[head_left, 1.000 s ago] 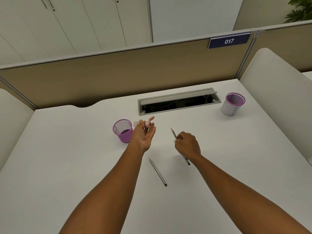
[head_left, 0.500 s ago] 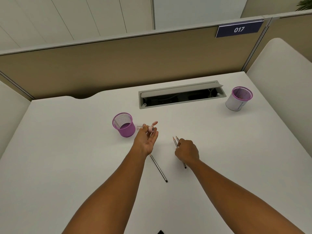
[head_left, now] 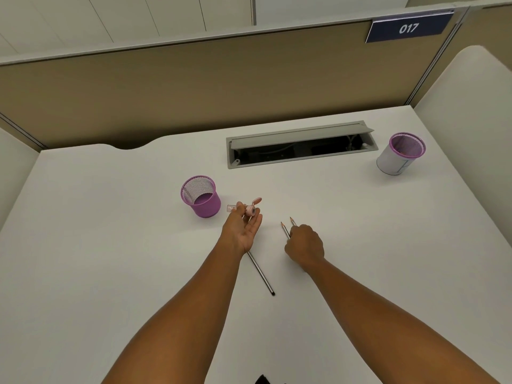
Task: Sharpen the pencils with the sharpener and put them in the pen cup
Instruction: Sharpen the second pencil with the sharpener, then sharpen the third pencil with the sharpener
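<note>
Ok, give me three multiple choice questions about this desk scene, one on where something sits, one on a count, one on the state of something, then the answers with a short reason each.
1. Where is the purple mesh cup relative to the left hand?
A. To its left, standing on the desk
B. To its right, beside the right hand
C. Inside the cable tray

2. How many pencil tips stick out past the right hand?
A. None
B. Two
C. Four

3. What is the state of the sharpener?
A. Lying on the desk untouched
B. Dropped into the white cup
C. Held in the left hand's fingers

Answers:
1 A, the cup stands upright on the desk just left of that hand.
2 B, two pencils show side by side beyond the knuckles.
3 C, the fingertips pinch it above the desk.
</note>
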`<state>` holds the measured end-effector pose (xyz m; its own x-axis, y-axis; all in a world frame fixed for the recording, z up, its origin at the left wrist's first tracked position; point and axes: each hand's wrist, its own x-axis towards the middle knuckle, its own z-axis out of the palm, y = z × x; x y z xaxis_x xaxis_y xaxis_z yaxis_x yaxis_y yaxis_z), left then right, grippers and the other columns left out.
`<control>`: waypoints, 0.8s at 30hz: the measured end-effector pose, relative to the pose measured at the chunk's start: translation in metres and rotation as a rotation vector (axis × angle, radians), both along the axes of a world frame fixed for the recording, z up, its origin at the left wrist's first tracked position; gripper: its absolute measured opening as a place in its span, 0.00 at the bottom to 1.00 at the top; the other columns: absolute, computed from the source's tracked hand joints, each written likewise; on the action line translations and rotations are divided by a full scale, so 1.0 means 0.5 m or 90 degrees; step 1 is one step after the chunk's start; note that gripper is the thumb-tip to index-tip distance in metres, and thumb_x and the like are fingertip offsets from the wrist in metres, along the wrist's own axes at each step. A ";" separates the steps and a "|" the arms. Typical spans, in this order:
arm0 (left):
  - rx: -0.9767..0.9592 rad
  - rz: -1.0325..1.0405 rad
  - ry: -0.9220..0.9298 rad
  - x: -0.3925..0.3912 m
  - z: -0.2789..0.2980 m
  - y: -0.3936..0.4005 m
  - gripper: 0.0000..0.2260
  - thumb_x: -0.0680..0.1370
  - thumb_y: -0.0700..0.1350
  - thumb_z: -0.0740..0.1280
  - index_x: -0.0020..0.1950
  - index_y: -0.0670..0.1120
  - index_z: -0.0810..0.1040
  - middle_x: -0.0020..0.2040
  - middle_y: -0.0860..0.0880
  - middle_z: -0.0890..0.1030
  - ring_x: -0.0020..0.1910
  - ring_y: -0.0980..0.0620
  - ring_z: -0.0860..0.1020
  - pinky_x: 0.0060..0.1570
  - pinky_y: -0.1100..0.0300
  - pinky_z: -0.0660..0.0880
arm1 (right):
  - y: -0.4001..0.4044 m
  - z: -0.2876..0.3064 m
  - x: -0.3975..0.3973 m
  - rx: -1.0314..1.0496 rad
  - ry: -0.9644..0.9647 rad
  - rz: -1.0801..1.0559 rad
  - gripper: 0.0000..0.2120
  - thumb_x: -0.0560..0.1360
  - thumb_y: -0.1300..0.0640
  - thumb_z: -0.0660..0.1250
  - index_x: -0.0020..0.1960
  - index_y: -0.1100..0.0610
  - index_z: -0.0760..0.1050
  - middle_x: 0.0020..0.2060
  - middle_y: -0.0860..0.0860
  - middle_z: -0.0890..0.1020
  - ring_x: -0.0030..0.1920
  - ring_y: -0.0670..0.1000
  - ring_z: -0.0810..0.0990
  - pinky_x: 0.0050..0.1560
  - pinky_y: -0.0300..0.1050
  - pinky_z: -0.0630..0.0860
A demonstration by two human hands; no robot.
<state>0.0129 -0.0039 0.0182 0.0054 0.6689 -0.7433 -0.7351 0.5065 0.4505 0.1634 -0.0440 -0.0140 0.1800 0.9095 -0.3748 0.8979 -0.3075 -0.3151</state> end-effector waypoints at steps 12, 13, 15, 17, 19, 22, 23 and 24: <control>-0.001 -0.004 -0.002 -0.008 -0.009 0.005 0.18 0.83 0.46 0.60 0.72 0.43 0.67 0.59 0.41 0.82 0.50 0.49 0.80 0.65 0.50 0.73 | -0.001 0.007 -0.018 0.048 -0.013 0.032 0.09 0.76 0.58 0.63 0.54 0.59 0.75 0.54 0.55 0.76 0.54 0.57 0.79 0.49 0.45 0.73; -0.002 -0.005 -0.002 -0.009 -0.009 0.005 0.18 0.83 0.46 0.60 0.72 0.43 0.68 0.59 0.41 0.82 0.51 0.49 0.80 0.66 0.50 0.73 | 0.000 0.010 -0.023 0.056 -0.012 0.033 0.10 0.76 0.58 0.63 0.56 0.59 0.75 0.55 0.55 0.76 0.54 0.56 0.78 0.49 0.45 0.73; -0.001 -0.009 -0.001 -0.011 -0.006 0.005 0.17 0.83 0.46 0.60 0.71 0.42 0.68 0.60 0.42 0.81 0.52 0.49 0.80 0.66 0.50 0.72 | 0.000 0.012 -0.033 0.069 0.000 0.034 0.12 0.76 0.57 0.63 0.59 0.59 0.74 0.58 0.55 0.75 0.56 0.56 0.78 0.51 0.45 0.73; 0.007 -0.017 -0.001 -0.013 -0.005 0.004 0.16 0.83 0.46 0.59 0.70 0.41 0.69 0.59 0.42 0.82 0.51 0.50 0.80 0.66 0.51 0.72 | 0.001 0.015 -0.043 0.070 0.020 0.040 0.13 0.77 0.56 0.64 0.59 0.59 0.74 0.59 0.55 0.75 0.57 0.56 0.78 0.53 0.46 0.73; 0.011 -0.021 -0.002 -0.018 -0.006 0.002 0.15 0.83 0.47 0.59 0.68 0.42 0.70 0.56 0.43 0.83 0.50 0.50 0.80 0.66 0.52 0.72 | 0.000 0.018 -0.054 0.054 0.032 0.063 0.12 0.77 0.54 0.63 0.57 0.59 0.75 0.57 0.54 0.77 0.56 0.56 0.78 0.52 0.45 0.74; 0.013 -0.021 -0.007 -0.024 -0.005 0.000 0.15 0.83 0.49 0.58 0.65 0.42 0.71 0.50 0.45 0.85 0.50 0.51 0.81 0.65 0.53 0.73 | -0.006 0.018 -0.072 0.023 0.068 0.096 0.13 0.76 0.50 0.65 0.55 0.58 0.78 0.53 0.54 0.80 0.53 0.55 0.80 0.49 0.45 0.75; 0.011 -0.022 -0.008 -0.025 -0.004 0.000 0.14 0.83 0.49 0.58 0.64 0.42 0.71 0.49 0.45 0.85 0.50 0.52 0.80 0.65 0.53 0.74 | -0.010 0.017 -0.078 0.004 0.084 0.105 0.14 0.75 0.48 0.66 0.54 0.57 0.78 0.52 0.53 0.80 0.52 0.54 0.80 0.49 0.45 0.75; 0.008 -0.021 -0.011 -0.026 -0.002 -0.001 0.13 0.83 0.49 0.58 0.62 0.42 0.71 0.49 0.45 0.85 0.50 0.51 0.80 0.65 0.53 0.74 | -0.013 0.015 -0.082 -0.018 0.095 0.119 0.16 0.73 0.46 0.68 0.53 0.56 0.79 0.50 0.52 0.81 0.51 0.54 0.80 0.48 0.45 0.76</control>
